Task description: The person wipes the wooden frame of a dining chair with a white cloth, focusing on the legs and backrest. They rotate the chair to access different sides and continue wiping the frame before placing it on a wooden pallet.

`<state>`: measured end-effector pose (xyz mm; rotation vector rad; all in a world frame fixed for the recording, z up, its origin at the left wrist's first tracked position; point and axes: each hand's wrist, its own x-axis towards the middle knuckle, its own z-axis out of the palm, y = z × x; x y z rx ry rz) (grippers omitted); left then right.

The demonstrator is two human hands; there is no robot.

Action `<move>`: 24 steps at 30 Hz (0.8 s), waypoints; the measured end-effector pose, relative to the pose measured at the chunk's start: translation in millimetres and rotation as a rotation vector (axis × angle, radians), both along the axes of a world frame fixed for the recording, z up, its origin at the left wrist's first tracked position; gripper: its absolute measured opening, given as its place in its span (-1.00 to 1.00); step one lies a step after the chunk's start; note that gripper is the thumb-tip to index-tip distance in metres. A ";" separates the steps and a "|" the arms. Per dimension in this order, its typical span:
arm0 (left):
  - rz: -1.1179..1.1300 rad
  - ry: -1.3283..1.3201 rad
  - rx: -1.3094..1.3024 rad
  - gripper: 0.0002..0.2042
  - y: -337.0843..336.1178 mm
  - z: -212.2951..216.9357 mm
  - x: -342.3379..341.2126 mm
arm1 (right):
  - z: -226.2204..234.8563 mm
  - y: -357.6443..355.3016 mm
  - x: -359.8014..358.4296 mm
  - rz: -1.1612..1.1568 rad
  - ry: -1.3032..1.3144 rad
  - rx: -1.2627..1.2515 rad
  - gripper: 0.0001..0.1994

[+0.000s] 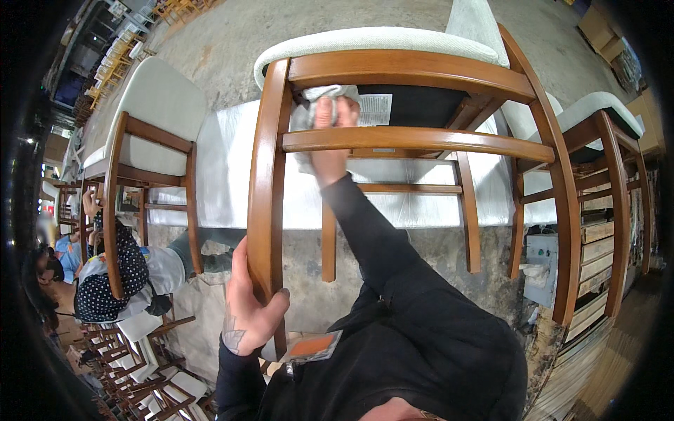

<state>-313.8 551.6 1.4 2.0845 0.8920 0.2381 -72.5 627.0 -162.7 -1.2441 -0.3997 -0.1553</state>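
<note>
Currently clasping a leg (269,189) of a brown wooden chair (421,142) low down, between thumb and fingers of the left hand (249,312). Reaching behind the lower rail with the right hand (330,161), fingers closed on a bunched pale cloth (335,91) under the seat (372,45), just left of a white label (375,109). Placed centrally, chair directly ahead, seat uppermost. Seen behind: pale plastic sheeting (225,161); at far left, a person in a dotted head covering (109,295).

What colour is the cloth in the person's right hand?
The cloth is pale greyish white, showing best in the head view.
</note>
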 end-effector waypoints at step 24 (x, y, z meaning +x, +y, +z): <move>0.027 0.030 -0.011 -0.16 2.2 -3.5 -9.3 | 9.4 19.9 24.7 -0.023 -0.002 -0.169 -0.47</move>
